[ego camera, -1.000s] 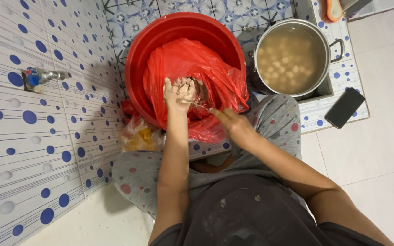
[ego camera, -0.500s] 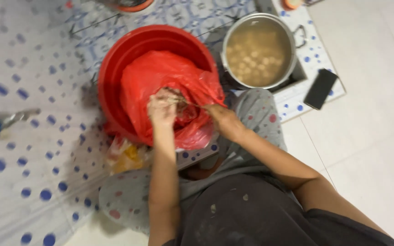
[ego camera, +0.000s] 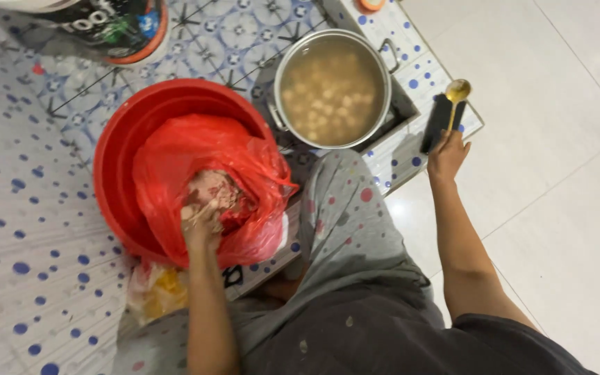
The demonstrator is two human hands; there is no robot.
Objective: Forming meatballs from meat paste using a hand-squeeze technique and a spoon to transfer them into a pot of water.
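Left hand (ego camera: pixel 201 223) sunk in pinkish paste (ego camera: pixel 218 193) inside red bag (ego camera: pixel 175 173) lining red basin (ego camera: pixel 123 135), fingers curled round a clump. Looks soft, sticky, so I'd scoop from underneath. Right hand (ego camera: pixel 447 154) pinching spoon (ego camera: pixel 455 97) by handle, beside pot of balls (ego camera: pixel 332 89). Spoon light, probably slippery.

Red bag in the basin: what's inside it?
The red bag holds a pinkish paste, with the left hand dug into it. How deep the paste goes is hidden by the bag's folds.
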